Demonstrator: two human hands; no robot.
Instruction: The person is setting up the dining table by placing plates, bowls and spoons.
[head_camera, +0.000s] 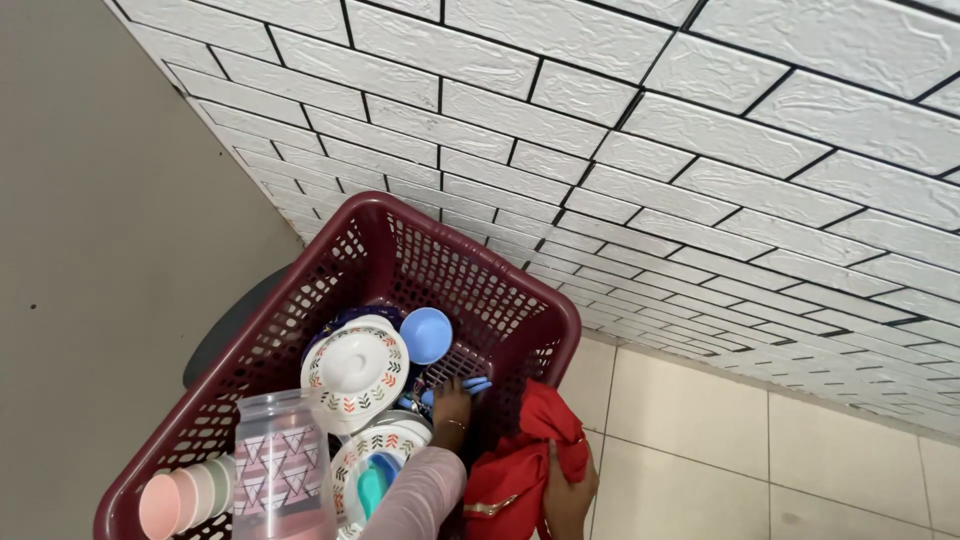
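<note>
Several dishes crowd a dark red plastic basket (300, 300) with lattice walls, seen from above against a grey wall on the left and white brick-pattern panels on the far right. At the near left corner lies a row of pastel cups (180, 497) nested on their side, probably to save room. Just right of them stands a clear jug (280, 465) printed with a pink triangle pattern. Beyond it a white plate (355, 372) with small coloured leaf marks leans on edge, as does a second one like it (385, 445) nearer, likely stacked upright to fit. A pale blue bowl (426, 334) tilts behind them. The left hand (452, 408), in a pink sleeve, reaches down into the basket, fingers bent on something blue (477, 385); whether they pinch it I cannot tell. The right hand (568, 495) presses closed on red cloth (520, 450) at the basket's near right rim, perhaps steadying it.
</note>
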